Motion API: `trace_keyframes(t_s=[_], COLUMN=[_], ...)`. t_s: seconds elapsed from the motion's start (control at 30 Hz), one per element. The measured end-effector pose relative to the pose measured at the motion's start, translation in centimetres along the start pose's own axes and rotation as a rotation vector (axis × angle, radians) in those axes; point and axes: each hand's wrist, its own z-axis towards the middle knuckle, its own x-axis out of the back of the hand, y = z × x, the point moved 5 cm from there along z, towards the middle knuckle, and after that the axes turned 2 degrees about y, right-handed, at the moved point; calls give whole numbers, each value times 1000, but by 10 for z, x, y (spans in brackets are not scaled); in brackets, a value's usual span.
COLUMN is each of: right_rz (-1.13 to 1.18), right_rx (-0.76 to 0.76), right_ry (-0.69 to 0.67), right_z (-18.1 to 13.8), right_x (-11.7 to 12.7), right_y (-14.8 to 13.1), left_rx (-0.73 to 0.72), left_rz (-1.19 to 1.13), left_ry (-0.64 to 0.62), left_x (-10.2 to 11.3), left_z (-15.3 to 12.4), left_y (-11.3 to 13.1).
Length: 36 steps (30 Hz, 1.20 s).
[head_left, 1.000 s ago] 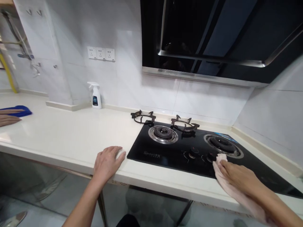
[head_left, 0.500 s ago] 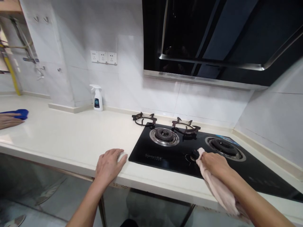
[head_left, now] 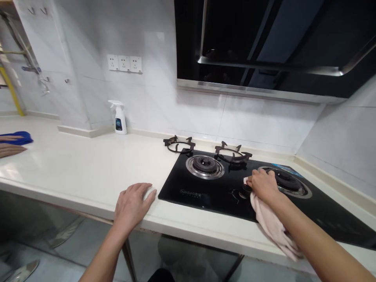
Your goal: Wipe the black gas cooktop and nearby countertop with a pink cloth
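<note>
My right hand (head_left: 263,184) is closed on a pale pink cloth (head_left: 272,225), pressing part of it against the black glass gas hob (head_left: 217,199) just behind a control knob (head_left: 244,191). The rest of the cloth trails over the counter's front edge. Flat on the white countertop (head_left: 88,168), left of the hob, rests my left hand (head_left: 132,205), fingers spread and holding nothing. The left burner (head_left: 205,164) is uncovered; the right burner (head_left: 284,181) is partly behind my right hand.
Two pan supports, one on the left (head_left: 179,145) and one on the right (head_left: 233,153), lie along the hob's back edge. A white spray bottle (head_left: 120,120) stands by the wall. At far left, another person's hands (head_left: 11,149) are at a blue cloth (head_left: 22,138). A black range hood (head_left: 264,43) overhangs.
My right hand has moved with the cloth from the front of the knob to behind it, away from me. My left hand stays on the counter. The view has shifted slightly.
</note>
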Motion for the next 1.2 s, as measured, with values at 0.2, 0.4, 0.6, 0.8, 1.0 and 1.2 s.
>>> trace_keyframes(t_s=[0.2, 0.4, 0.6, 0.8, 1.0, 1.2], right_rz=[57, 132, 188, 268, 530, 484], right_rx=[-116, -48, 69, 146, 143, -42], right_ry=[-124, -60, 82, 169, 188, 27], right_z=[38, 19, -28, -80, -116, -102], right_x=[-24, -32, -34, -45, -70, -92], right_y=[15, 11, 5, 2, 49, 111], left_rx=[-2, 12, 33, 12, 3, 0], left_rz=[5, -18, -23, -4, 10, -3], left_ry=[4, -10, -46, -43, -37, -6], left_x=[-2, 2, 5, 2, 1, 0], left_z=[1, 0, 0, 1, 0, -1], left_y=[-1, 1, 3, 1, 0, -1])
